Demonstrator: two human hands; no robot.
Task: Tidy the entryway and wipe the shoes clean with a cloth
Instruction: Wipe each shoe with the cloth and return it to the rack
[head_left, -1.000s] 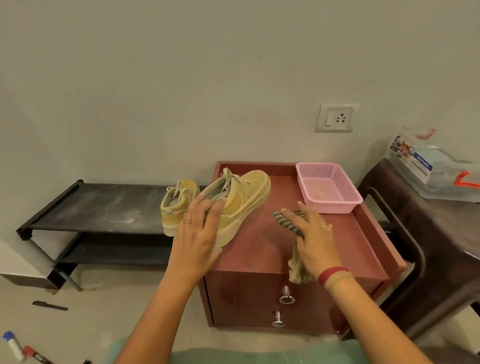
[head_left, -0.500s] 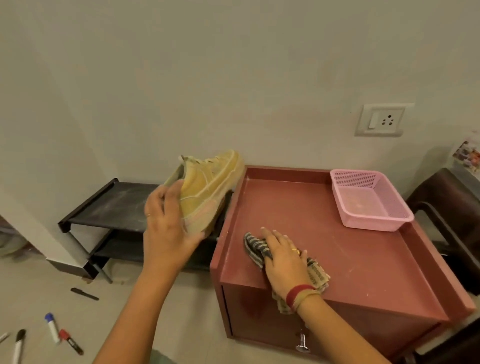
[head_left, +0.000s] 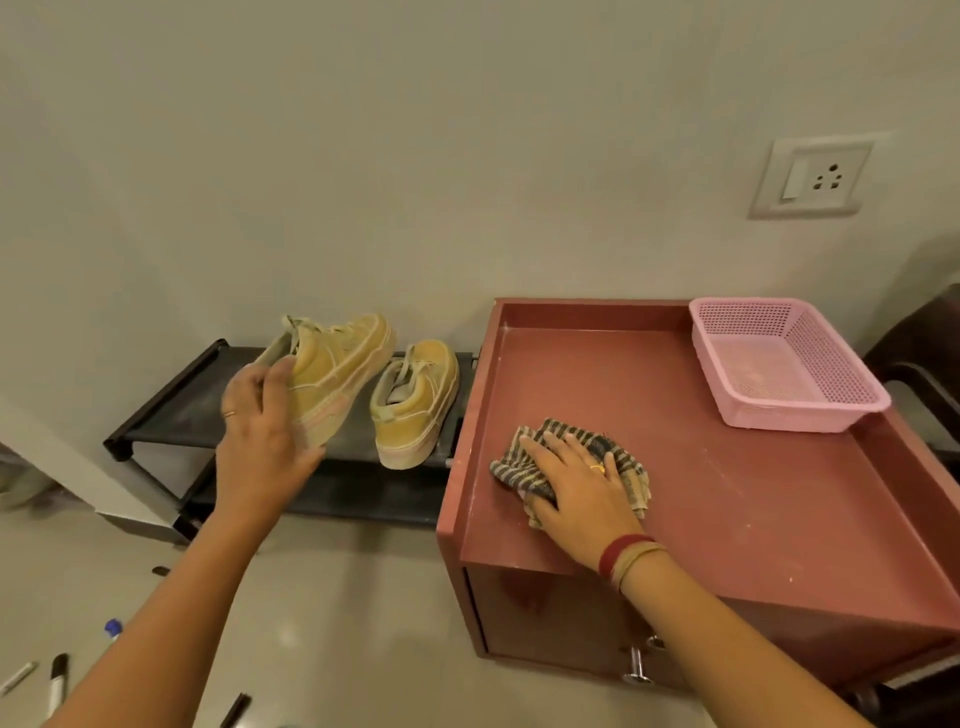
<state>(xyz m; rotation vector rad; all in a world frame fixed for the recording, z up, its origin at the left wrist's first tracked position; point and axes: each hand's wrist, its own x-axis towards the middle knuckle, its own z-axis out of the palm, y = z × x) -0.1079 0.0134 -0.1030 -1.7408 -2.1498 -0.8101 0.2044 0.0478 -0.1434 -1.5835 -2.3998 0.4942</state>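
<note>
My left hand (head_left: 262, 441) grips a yellow sneaker (head_left: 337, 371) by its heel end, tilted above the top of the black shoe rack (head_left: 171, 410). The second yellow sneaker (head_left: 418, 410) stands on the rack's top shelf just to the right, beside the red cabinet (head_left: 727, 493). A crumpled striped cloth (head_left: 535, 467) lies near the cabinet top's front left corner. Flat on that cloth lies my right hand (head_left: 582, 488), fingers straight and spread.
A pink mesh basket (head_left: 862, 410) stands at the cabinet top's back right. A wall socket (head_left: 813, 179) is above it. Several markers (head_left: 57, 680) lie on the floor at the lower left. A dark chair (head_left: 919, 358) is at the right edge.
My left hand has carried the sneaker off the cabinet top, leftward over the shoe rack, next to the other sneaker. My right hand has laid the cloth on the cabinet top and stays pressed on it.
</note>
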